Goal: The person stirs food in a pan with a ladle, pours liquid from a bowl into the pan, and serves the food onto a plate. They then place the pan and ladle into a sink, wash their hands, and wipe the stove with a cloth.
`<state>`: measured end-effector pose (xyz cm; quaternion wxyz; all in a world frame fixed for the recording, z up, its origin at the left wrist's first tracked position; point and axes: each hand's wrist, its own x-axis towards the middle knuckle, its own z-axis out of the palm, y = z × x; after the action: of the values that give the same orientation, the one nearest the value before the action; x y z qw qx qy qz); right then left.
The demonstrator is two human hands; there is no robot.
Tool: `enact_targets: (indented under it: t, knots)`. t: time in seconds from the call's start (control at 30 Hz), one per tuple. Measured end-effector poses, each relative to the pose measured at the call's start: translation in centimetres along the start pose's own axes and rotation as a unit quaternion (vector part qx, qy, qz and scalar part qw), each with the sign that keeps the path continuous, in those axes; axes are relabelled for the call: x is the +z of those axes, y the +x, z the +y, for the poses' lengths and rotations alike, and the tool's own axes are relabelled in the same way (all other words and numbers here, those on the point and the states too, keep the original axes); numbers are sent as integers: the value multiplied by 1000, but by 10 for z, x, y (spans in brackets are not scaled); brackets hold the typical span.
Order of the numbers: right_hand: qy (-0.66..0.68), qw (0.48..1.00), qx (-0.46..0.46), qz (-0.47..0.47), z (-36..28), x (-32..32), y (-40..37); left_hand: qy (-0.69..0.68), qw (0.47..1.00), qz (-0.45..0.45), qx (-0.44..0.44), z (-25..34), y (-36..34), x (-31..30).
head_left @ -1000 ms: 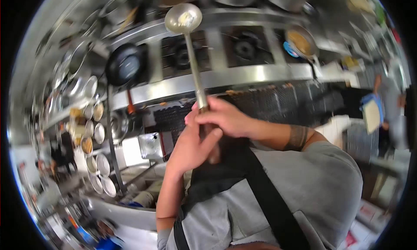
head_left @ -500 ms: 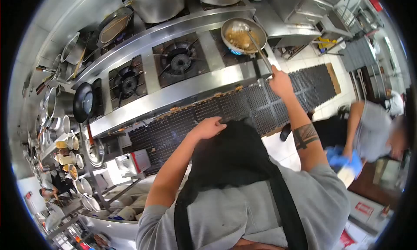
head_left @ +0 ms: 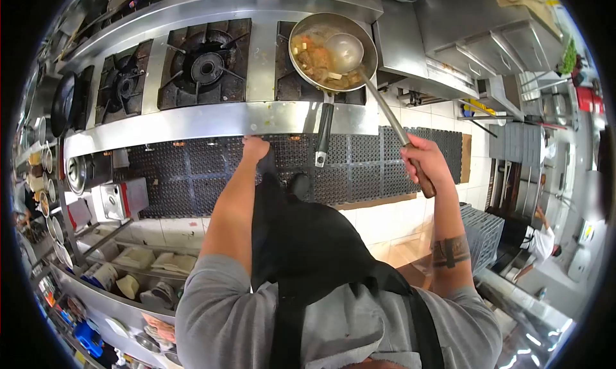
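Note:
My right hand (head_left: 428, 162) is closed round the brown grip of a long metal ladle (head_left: 385, 109). The ladle's bowl rests in a frying pan (head_left: 373, 45) at the right front burner, among chunky food in orange-brown liquid (head_left: 314, 56). The pan's black handle (head_left: 325, 128) sticks out over the stove's front edge, untouched by either hand. My left hand (head_left: 256, 149) is at the front edge of the stove, left of that handle, with curled fingers. Whatever those fingertips grip, if anything, is hidden under the edge.
Two bare burners (head_left: 207, 68) are left of the pan, and a black pan (head_left: 63, 104) sits at the far left. A steel counter (head_left: 401, 45) adjoins the stove's right side. Black rubber mats (head_left: 212, 176) cover the floor. A person in white (head_left: 542, 240) is far right.
My left hand has gone from my apron to the stove's front edge. My right hand still holds the ladle, now tilted differently. The view has shifted, and the blue flame under the pan no longer shows.

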<state>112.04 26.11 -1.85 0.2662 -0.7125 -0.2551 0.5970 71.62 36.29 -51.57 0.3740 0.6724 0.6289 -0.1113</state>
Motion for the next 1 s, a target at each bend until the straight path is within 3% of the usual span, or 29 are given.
enact_targets:
  t: [0.03, 0.07, 0.1, 0.13, 0.2, 0.23, 0.27, 0.3, 0.33, 0.37, 0.4, 0.47, 0.53, 0.57, 0.6, 0.67, 0.7, 0.73, 0.8, 0.83, 0.9, 1.0]
  knots:
    - [-158, 986, -32, 40, -1, 1, 2, 26, 1000, -14, 9, -12, 13, 12]
    - [-159, 986, -29, 37, 7, 4, 11, 54, 998, -28, 20, -16, 19, 16]
    - [-294, 938, -161, 92, 23, 8, 29, 104, 988, -51, 105, -6, -2, -12]
    - [-417, 850, -288, 144, 38, 12, 46, 102, 988, -49, 104, -8, -5, -2]
    - [-141, 987, -70, 17, 32, 34, 46, -108, 964, 204, 129, -19, 1, 20]
    - [-25, 999, -26, -25, 23, 32, 38, 154, 982, -4, 110, -13, -1, 18]
    - [93, 993, 24, -67, 17, 28, 30, -20, 988, -147, 41, 20, -38, -26]
    - [58, 996, 24, -59, 6, 16, 21, -172, 948, -258, -71, 71, -93, -95]
    - [24, 998, 21, -52, -6, 0, 12, -357, 899, -244, -65, 101, -126, -109]
    - [-149, 989, -11, 5, -13, -12, 5, -528, 819, -218, -55, 120, -151, -117]
    - [-308, 946, -70, 71, -4, -29, 6, -597, 761, -251, 28, 130, -165, -127]
    - [-487, 808, -296, 148, -1, -51, 21, -611, 740, -278, 37, 153, -176, -134]
    - [-509, 789, -296, 174, -3, -53, 36, -565, 783, -251, 69, 175, -178, -132]
    - [-529, 771, -295, 197, -1, -54, 42, -599, 750, -274, 65, 186, -180, -137]
    - [-529, 771, -293, 197, 11, -54, 47, -599, 750, -275, 64, 199, -189, -150]
    - [-524, 777, -303, 175, 34, -57, 53, -744, 592, -309, 15, 222, -200, -171]
    - [-465, 841, -245, 131, 36, -53, 45, -725, 630, -276, -10, 232, -203, -173]
    - [-371, 908, -170, 91, 32, -45, 30, -730, 626, -274, -16, 237, -206, -167]
    - [-98, 994, -27, -25, 23, -40, 13, -615, 766, -187, 8, 247, -206, -158]
    - [-98, 994, -27, -29, 14, -37, 7, -638, 747, -184, 19, 252, -209, -159]
    - [170, 979, 89, -76, 2, -32, -2, -625, 759, -180, 25, 255, -211, -161]
    - [215, 964, 106, -113, 0, -49, 7, -604, 779, -169, 10, 259, -217, -170]
